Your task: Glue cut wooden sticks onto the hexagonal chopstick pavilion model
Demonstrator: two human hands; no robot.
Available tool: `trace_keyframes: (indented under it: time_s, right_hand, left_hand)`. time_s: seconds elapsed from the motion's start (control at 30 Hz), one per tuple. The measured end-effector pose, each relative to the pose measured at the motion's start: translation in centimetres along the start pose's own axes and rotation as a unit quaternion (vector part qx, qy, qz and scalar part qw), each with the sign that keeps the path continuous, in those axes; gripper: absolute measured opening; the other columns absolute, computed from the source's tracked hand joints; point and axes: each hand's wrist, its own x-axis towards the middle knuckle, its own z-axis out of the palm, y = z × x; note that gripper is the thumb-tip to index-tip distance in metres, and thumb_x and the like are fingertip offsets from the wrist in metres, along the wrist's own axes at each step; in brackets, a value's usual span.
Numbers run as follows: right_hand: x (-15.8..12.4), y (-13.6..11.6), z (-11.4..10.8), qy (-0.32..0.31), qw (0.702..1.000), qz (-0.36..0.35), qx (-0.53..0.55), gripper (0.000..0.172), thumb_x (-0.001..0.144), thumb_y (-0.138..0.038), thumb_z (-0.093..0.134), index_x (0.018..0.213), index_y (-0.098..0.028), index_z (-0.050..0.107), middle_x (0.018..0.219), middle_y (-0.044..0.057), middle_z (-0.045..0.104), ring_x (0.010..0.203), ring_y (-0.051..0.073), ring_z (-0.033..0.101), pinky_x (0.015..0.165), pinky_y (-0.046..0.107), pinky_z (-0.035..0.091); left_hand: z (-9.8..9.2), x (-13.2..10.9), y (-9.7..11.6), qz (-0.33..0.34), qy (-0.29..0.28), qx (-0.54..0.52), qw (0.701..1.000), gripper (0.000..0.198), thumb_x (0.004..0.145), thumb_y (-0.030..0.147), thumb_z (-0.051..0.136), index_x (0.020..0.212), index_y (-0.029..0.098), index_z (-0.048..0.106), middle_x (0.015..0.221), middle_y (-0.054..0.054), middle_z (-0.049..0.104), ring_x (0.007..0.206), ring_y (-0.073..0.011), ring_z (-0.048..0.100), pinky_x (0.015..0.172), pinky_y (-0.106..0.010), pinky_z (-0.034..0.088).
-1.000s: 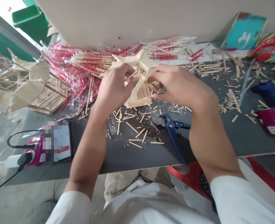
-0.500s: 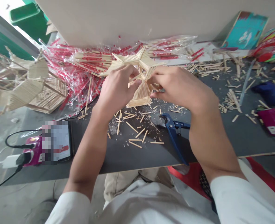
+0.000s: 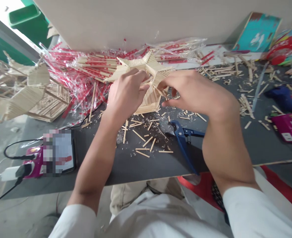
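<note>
A model built of thin wooden sticks point(image 3: 149, 97), with a star-shaped upper part, stands on the dark table in front of me. At its centre, my left hand point(image 3: 127, 91) pinches a short wooden stick point(image 3: 146, 81) between thumb and forefinger. My right hand point(image 3: 192, 91) is at the model's right side, its fingertips by the star's edge and its thumb held apart below them. Whether those fingertips touch the model is hard to see. Both hands cover part of the model. Short cut sticks point(image 3: 149, 141) and a blue-handled cutter point(image 3: 183, 138) lie nearer to me.
Plastic-wrapped bundles of red-marked sticks point(image 3: 93, 66) lie along the wall. A larger stick model point(image 3: 34, 89) stands at left, above a phone point(image 3: 65, 150) and a magenta power strip point(image 3: 35, 158) with cables. Stick scraps point(image 3: 246, 105), a blue tool point(image 3: 283, 97) and another magenta box point(image 3: 288, 127) are at right.
My right hand has drawn back slightly to the right, and the gap between its thumb and fingers has widened. My left hand stays at the model's centre with the stick.
</note>
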Motion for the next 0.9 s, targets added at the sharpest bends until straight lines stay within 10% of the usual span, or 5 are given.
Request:
trace_keyframes:
  time_s: [0.67, 0.9]
  right_hand:
    - [0.3, 0.2, 0.8, 0.030, 0.999, 0.014, 0.006, 0.028, 0.086, -0.027, 0.082, 0.112, -0.021, 0.075, 0.104, 0.003, 0.075, 0.096, 0.025, 0.071, 0.084, 0.037, 0.052]
    - [-3.4, -0.7, 1.9, 0.096, 0.969, 0.198, 0.113, 0.016, 0.089, -0.032, 0.078, 0.080, -0.020, 0.073, 0.069, 0.001, 0.070, 0.063, 0.017, 0.065, 0.063, 0.033, 0.047]
  left_hand:
    - [0.6, 2.5, 0.9, 0.001, -0.065, 0.127, 0.990, 0.030, 0.099, 0.034, 0.055, 0.114, 0.028, 0.080, 0.113, -0.003, 0.079, 0.107, -0.0221, 0.065, 0.102, -0.039, 0.049]
    - [0.5, 2.7, 0.6, 0.017, -0.050, 0.091, 0.994, 0.023, 0.096, 0.031, 0.058, 0.104, 0.028, 0.080, 0.106, 0.000, 0.079, 0.102, -0.0183, 0.068, 0.099, -0.034, 0.049]
